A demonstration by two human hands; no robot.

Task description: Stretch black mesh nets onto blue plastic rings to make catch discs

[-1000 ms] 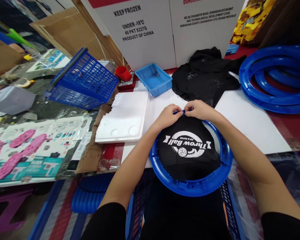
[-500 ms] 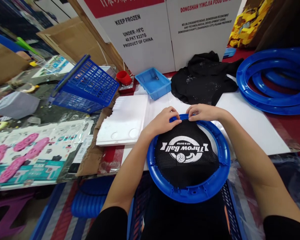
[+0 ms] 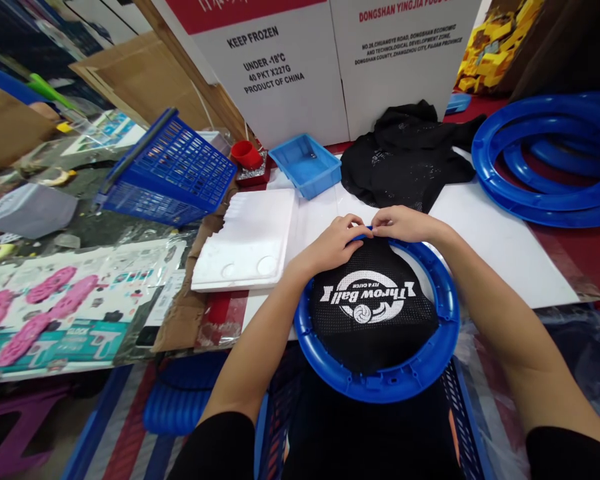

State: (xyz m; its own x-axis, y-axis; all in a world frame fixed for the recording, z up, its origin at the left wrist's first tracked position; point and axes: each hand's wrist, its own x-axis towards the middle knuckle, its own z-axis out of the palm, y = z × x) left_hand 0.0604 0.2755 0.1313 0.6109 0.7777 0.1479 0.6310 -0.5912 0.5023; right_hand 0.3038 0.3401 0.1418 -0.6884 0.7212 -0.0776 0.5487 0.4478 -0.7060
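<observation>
In front of me lies a blue plastic ring, tilted at the table's front edge. Black mesh fabric printed with a white "Throw Ball" logo spans most of its opening, with a gap at the upper right. At the ring's far rim, my left hand pinches the mesh edge against the plastic, fingers bent. My right hand is closed at the same spot, its fingertips meeting the left ones. What exactly sits under the right fingertips is hidden. More black mesh fabric is heaped beyond my hands.
Several blue rings are stacked at the right. A light-blue tray, a red cup and a white foam slab lie beyond my left arm. A blue basket leans farther left. A large white carton stands behind.
My left fingers have slid slightly right along the far rim and closed up against my right fingertips. The ring and mesh have stayed nearly in place.
</observation>
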